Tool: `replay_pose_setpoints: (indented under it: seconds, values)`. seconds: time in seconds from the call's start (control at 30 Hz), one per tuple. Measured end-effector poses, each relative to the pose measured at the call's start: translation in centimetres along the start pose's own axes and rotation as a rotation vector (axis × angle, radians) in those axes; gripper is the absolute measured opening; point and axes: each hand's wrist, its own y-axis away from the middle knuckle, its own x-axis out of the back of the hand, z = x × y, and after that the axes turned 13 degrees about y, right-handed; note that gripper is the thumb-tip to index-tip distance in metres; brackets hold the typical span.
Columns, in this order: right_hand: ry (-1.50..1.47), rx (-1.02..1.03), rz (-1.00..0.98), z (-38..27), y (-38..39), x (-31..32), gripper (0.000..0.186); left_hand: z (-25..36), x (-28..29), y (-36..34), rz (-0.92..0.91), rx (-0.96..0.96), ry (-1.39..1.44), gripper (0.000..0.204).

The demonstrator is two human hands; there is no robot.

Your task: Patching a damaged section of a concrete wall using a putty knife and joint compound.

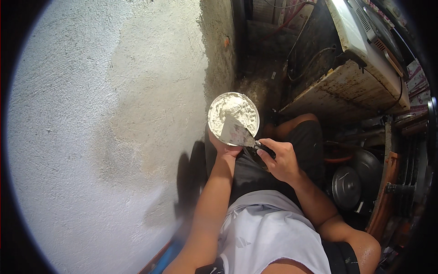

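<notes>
A round white tub [246, 109] of creamy white paste sits in my left hand [222, 148], whose fingers curl round its lower side and are partly hidden under it. My right hand [277, 160] is closed on the dark handle of a putty knife [238, 132]. The knife's wide metal blade lies over the front left part of the tub, its surface smudged. The tub is held above my dark shorts, close beside the wall.
A rough white wall [137, 91] with a damp-looking beige patch fills the left side. A grimy white appliance [346, 86] with cables stands at upper right, dark pots [346, 187] and a wooden rack [382, 196] below it. A narrow dark floor strip [260, 82] lies between.
</notes>
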Motion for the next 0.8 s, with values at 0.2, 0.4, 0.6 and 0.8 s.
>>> replay_pose_setpoints:
  seconds: [0.2,0.4,0.6,0.8]
  values:
    - [0.001,-0.061,-0.014,-0.6,-0.3,0.6,0.024,0.2,0.7,-0.1,-0.057,-0.006,-0.001,0.065]
    - [-0.04,-0.059,0.027,-1.1,-0.1,0.1,0.024,0.0,0.5,0.6,-0.025,-0.022,0.019,0.064]
    - [-0.043,-0.031,0.044,-2.6,-0.7,-1.6,0.025,1.9,0.1,0.8,-0.013,0.003,0.023,0.064]
    - [-0.074,-0.004,0.064,-4.5,-1.1,-3.0,0.023,4.1,0.2,1.3,-0.053,-0.024,0.023,0.066]
